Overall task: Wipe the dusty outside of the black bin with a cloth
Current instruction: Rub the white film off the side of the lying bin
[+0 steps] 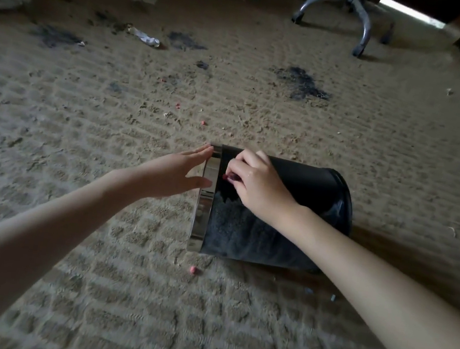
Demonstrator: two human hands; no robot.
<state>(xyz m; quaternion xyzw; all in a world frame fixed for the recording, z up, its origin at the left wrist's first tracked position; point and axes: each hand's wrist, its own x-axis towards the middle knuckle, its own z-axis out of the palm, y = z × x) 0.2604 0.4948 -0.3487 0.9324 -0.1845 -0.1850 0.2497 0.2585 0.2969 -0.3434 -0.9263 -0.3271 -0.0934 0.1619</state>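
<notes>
1. The carpet [78, 153] is strewn with dark stains and scraps.
2. The black bin [304, 182] is laid on its side there, with its dusty wall turned upward.
3. The left hand [177, 171] is spread flat against the bin's rim.
4. The right hand [257, 184] is curled on the wall at a red speck [226, 177] — whether it is gripped cannot be told.

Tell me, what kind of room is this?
Probably a messy office or study: patterned carpet, a wheeled chair base at the back, and a black bin lying on its side.

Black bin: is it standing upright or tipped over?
Tipped over. The black bin lies on its side on the carpet, chrome rim facing left, base to the right.
</notes>
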